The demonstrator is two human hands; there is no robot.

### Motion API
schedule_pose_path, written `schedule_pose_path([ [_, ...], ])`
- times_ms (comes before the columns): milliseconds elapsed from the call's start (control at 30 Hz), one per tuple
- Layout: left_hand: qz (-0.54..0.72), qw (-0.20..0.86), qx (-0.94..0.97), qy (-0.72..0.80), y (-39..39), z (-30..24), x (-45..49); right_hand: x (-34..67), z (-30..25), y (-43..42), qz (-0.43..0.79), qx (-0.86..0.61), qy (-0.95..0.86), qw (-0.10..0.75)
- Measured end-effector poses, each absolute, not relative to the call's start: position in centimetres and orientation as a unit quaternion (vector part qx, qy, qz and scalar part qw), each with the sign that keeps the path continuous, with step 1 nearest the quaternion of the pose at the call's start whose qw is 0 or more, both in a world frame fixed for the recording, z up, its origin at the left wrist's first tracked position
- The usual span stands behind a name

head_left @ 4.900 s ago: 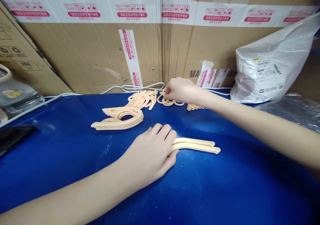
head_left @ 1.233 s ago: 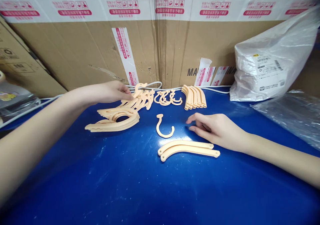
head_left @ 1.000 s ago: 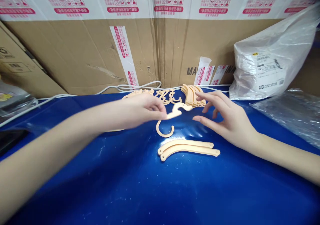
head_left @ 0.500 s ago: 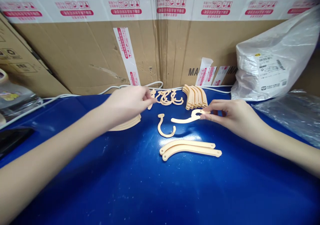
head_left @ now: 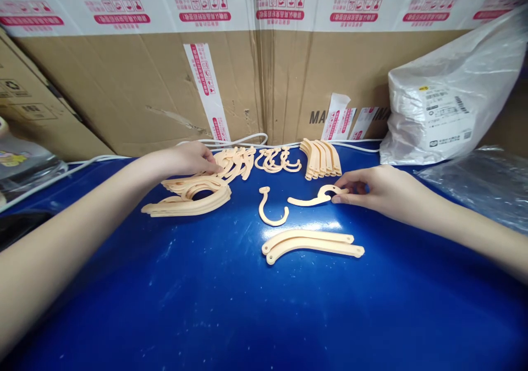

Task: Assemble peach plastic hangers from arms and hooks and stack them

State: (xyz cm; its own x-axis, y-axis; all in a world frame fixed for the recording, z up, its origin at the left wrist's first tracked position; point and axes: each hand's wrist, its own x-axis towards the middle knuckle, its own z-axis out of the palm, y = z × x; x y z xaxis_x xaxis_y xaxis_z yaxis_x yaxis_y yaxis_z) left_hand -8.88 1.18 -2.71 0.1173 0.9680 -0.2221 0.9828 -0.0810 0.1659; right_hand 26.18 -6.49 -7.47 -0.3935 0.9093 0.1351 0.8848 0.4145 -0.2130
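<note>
My right hand [head_left: 363, 189] pinches a cream plastic hanger piece [head_left: 307, 201] by its curled end, just over the table. My left hand [head_left: 200, 159] is at the left edge of a heap of small curved hanger parts [head_left: 239, 162], fingers drawn together; whatever they grip is hidden. Below that hand lies a stack of curved hanger arms [head_left: 198, 209]. A single hanger hook [head_left: 264, 211] rests in the middle. Nearer to me, two long hanger arms [head_left: 313, 244] lie side by side. Several hooks [head_left: 274, 161] and a row of curved arms [head_left: 322, 159] sit at the back.
Cardboard boxes [head_left: 289, 74] stand along the back of the blue table [head_left: 264, 316]. A white cable [head_left: 231, 140] runs in front of them. At the right are a white plastic parcel [head_left: 429, 118] and clear plastic wrap [head_left: 482, 184]. A dark object [head_left: 16, 228] lies at the left.
My left hand has moved left, from beside the hooks to the heap's left side, uncovering the heap and stacked arms. My right hand and its hanger piece have shifted only slightly.
</note>
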Motion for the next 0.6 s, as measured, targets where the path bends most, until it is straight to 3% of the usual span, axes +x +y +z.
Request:
schedule_pose_path([
  [367, -0.005, 0.123, 0.721, 0.682, 1.40, -3.40, -9.01, 26.14, -7.25, -6.69, 0.058, -0.548, -0.828, 0.100],
  [600, 0.063, 0.083, 0.734, 0.672, 0.71, -2.69, -8.11, 26.00, -6.91, -6.91, 0.032, -0.543, -0.828, 0.136],
])
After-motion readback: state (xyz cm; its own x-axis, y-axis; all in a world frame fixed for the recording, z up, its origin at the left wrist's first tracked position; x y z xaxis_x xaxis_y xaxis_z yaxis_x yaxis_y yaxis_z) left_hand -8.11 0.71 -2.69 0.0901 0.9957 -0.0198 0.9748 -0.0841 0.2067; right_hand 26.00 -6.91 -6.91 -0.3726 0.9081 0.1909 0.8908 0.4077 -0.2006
